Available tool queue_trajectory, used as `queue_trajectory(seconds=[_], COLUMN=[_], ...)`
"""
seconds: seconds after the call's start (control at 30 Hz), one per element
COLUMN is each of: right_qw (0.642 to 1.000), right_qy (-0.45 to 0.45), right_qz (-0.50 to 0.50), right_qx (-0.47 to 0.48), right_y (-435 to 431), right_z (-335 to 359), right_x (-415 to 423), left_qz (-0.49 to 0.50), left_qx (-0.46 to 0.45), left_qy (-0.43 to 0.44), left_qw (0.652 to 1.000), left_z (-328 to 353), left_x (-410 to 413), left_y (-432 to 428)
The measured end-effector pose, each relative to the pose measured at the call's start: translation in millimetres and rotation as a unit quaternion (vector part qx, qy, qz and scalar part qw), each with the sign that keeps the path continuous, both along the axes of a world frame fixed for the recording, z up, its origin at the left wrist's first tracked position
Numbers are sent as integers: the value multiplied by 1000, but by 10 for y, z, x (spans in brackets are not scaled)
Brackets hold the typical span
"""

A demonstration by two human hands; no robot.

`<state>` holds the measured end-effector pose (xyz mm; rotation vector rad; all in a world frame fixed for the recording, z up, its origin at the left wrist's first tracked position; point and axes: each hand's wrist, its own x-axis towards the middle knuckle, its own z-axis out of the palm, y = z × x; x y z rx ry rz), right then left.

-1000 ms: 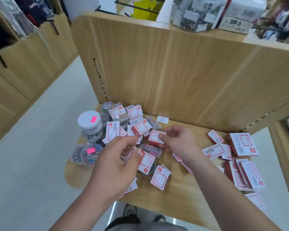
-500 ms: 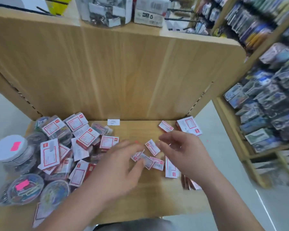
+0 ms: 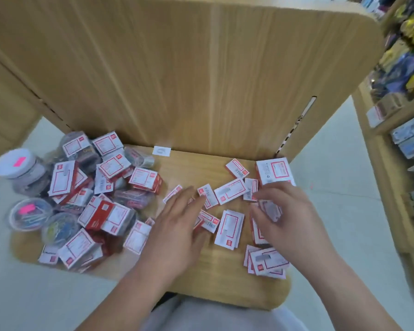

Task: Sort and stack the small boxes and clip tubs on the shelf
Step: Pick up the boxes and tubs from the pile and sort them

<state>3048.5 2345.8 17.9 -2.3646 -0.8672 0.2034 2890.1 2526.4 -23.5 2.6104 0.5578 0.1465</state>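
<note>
— At centre frame, what are the hands doing?
— Left hand point(image 3: 177, 225) lies flat, fingers straight and spread, tips touching small boxes point(image 3: 230, 193) scattered on the shelf point(image 3: 225, 271). It holds nothing.
— And the right?
— Right hand point(image 3: 289, 216) is just right of it, fingers bent down over a box point(image 3: 270, 209). It's blurred, so I can't tell whether it grips.
— Where's the rest?
— Bigger heap point(image 3: 110, 211) of red-and-white boxes at left of frame, jumbled, not stacked. Clear tubs point(image 3: 30, 212) sit at its lower left edge, and a tall jar point(image 3: 19, 170) with a pink sticker above them. A short stack point(image 3: 265, 261) lies at lower right, near the right wrist.
</note>
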Motion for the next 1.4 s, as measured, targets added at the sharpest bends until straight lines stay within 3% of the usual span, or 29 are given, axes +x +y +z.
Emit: queue_trajectory(seconds=[0.17,0.3,0.5,0.83,0.97,1.17,1.4], right_qw=[990,989,985,939,932,928,964], right_qy=[-46,-11,22,30,39,-3,26], right_qz=[134,146,166,313,317,295,241], right_qx=[-22,-19,-33,-137,-173,-228,-106], right_y=[140,413,678,1395,1482,1497,1292], right_z=[-54,-31,-87,-184,-209,-169,3], right_x=[-102,-310,-508,-941,-942,-960,-915], left_qz=[24,-22,9,110,187,170,97], left_qx=[24,-2,-32,-76,-101,-104,-127], left_qy=[-27,-52,-138,-112,-66,-68,-118], left_qw=[999,998,990,985,975,978,980], left_z=[-61,17,115,11,13,-6,177], left_x=[-144,-182,-697,-1307,-1375,-1399,-1121], left_y=[-68,-173,-99,35,64,77,36])
